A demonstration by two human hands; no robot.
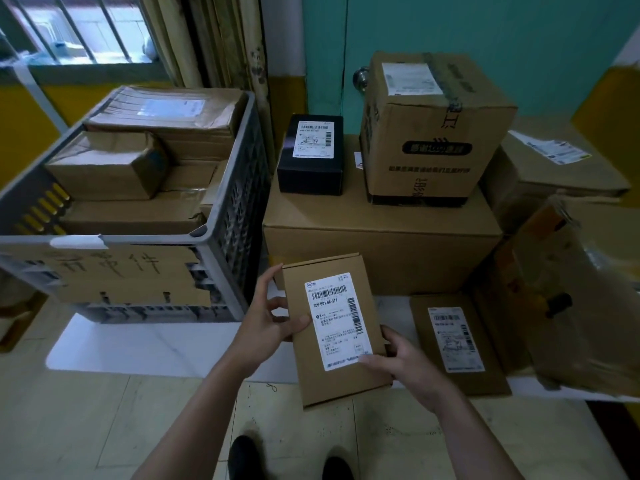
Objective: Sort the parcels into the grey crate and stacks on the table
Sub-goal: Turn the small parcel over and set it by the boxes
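I hold a small flat cardboard parcel (341, 379) with a white shipping label above the table's front edge. My left hand (268, 318) grips its left edge, thumb on top. My right hand (403, 358) grips its lower right corner. The grey crate (221, 233) stands at the left, filled with several brown parcels. A wide cardboard box (381, 244) sits behind the held parcel; on it stand a black box (310, 174) and a tall taped carton (433, 133). Another flat labelled parcel (457, 344) lies on the white table (138, 341) to the right.
More cardboard parcels are piled at the right (554, 168), with a crumpled taped one (571, 306) leaning near the table's edge. A teal door with a knob (360, 79) is behind the stack. A barred window (83, 29) is at the upper left. Tiled floor lies below.
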